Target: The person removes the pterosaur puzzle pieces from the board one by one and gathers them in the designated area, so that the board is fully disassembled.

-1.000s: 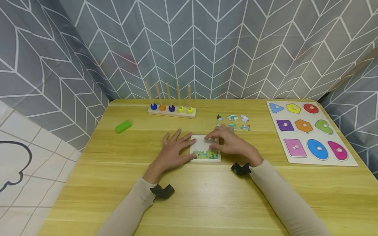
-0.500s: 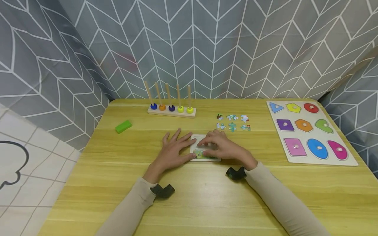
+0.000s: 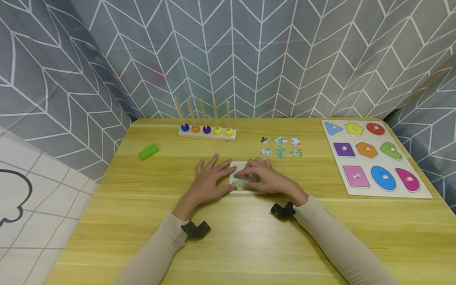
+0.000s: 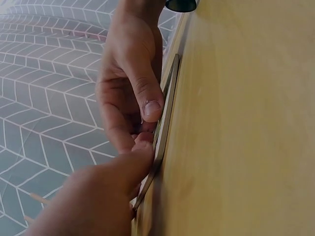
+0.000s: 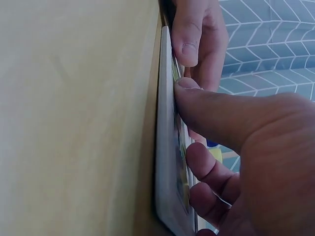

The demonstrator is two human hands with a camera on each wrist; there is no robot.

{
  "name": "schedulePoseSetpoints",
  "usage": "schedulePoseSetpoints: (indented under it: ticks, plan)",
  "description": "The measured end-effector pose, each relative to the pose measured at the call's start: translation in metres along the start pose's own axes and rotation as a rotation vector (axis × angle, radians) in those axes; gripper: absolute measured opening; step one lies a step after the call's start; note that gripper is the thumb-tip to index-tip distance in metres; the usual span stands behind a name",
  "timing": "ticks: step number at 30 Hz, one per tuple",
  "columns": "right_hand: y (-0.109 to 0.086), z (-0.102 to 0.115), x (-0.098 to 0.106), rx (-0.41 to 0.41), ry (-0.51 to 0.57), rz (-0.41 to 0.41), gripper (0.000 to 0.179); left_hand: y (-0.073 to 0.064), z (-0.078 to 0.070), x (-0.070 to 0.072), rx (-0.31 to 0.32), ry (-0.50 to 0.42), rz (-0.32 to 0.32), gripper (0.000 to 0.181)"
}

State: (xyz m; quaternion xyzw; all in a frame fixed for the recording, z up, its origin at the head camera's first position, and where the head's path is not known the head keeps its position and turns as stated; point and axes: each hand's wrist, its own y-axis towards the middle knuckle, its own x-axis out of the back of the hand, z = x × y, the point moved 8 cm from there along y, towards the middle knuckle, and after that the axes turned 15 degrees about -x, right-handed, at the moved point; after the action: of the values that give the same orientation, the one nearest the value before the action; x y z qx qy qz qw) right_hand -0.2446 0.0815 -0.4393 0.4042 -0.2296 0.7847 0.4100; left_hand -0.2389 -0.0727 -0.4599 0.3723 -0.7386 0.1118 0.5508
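Note:
A small white puzzle tray [image 3: 240, 163] lies between my hands, with green puzzle pieces [image 3: 239, 185] fitted along its near side. My left hand [image 3: 209, 183] is spread at the left, its thumb and fingertips resting at the tray's left border. Over the tray my right hand [image 3: 268, 177] bends its fingers, index fingertip pointing toward the tray's inner left and thumb low by the green pieces. In the right wrist view the thumb [image 5: 211, 108] and fingertips come down right at the tray face. Whether a piece sits between them I cannot tell; the hand covers the tray's right part.
Several loose puzzle pieces [image 3: 280, 151] lie in two rows beyond the tray. Farther left stand a peg rack [image 3: 206, 134] with coloured beads and a green block [image 3: 149, 152]. A shape-knob board [image 3: 367, 174] lies at the right. A patterned curtain [image 3: 228, 59] hangs behind the table.
My right hand has moved left and nearer over the tray, uncovering the near row of loose pieces. My left hand has stayed at the tray's left border.

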Motion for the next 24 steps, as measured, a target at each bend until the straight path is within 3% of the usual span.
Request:
schedulePoseSetpoints:
  ticks: [13, 24]
  plan:
    - [0.0008, 0.0020, -0.0021, 0.012, 0.030, 0.003, 0.030, -0.0008, -0.0033, 0.0022, -0.029, -0.003, 0.003, 0.056]
    - [0.0024, 0.0017, -0.0021, -0.034, 0.090, 0.008, 0.026, -0.0011, -0.0044, 0.0028, -0.049, 0.000, -0.004, 0.055]
